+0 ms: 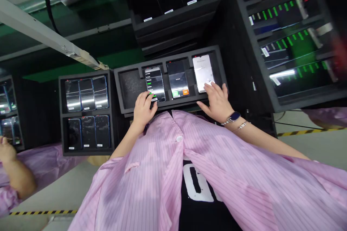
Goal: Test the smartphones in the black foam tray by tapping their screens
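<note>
In front of me is a dark foam tray [130, 110] with compartments, three of them holding lit smartphones. My left hand [144, 109] rests at the lower end of the left smartphone [155, 79], fingers apart over its screen of listed text with green lines. The middle smartphone [176, 74] shows a green and an orange button on a dark screen. At the right, a smartphone with a white screen [202, 69] lies under the fingertips of my right hand [218, 101], whose fingers are spread. Neither hand grips anything. The leftmost compartment [132, 85] of the tray holds no phone.
A foam tray [84, 114] at the left carries several dark phones. Stacked black trays [176, 20] stand behind. To the right, a rack tray [271, 103] holds devices with green lights. A co-worker's hand [7, 150] shows at the far left. A metal beam [48, 30] crosses the upper left.
</note>
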`<state>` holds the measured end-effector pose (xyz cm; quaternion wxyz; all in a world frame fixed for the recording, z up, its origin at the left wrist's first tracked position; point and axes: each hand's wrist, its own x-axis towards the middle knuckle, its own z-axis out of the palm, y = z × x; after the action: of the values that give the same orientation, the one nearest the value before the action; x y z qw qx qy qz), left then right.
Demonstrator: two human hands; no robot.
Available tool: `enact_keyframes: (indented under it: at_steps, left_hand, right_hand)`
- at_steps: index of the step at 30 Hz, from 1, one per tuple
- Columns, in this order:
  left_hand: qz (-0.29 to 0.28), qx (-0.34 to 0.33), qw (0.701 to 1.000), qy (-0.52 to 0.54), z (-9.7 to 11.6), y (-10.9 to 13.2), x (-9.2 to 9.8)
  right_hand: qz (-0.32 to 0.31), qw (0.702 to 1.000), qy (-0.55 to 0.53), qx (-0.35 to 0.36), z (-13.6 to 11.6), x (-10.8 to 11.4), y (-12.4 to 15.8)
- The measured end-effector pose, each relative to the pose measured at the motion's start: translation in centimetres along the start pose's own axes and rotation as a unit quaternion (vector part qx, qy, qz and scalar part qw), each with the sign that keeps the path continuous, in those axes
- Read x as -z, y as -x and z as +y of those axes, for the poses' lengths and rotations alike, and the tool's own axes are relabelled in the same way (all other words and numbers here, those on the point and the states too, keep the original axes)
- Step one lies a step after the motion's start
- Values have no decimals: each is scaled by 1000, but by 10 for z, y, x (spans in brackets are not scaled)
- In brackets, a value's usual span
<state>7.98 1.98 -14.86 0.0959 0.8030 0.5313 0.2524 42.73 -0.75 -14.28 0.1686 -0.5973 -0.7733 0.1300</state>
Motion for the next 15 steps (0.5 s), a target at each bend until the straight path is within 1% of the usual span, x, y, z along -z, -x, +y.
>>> enact_keyframes:
  at_steps: [2,4,7,10,13,15]
  left_hand:
    - [3,-4,1000,1,0,0,0]
    - [-4,1,1000,5,0,-1,0]
    - [-17,15,1000,15,0,-1,1]
    - [-16,15,1000,14,0,-2,2]
    - [-9,5,1000,6,1,-3,2]
    - [-6,-1,1000,2,1,-3,2]
  right_hand:
    - [-1,1000,-2,-11,10,2,9]
    - [1,1000,-5,-13,13,3,11]
    - [38,999,-15,-20,9,12,8]
    - [79,996,-21,-28,4,25,3]
    - [92,995,-27,-19,0,34,-1]
    - [84,996,-37,-5,-3,34,-4]
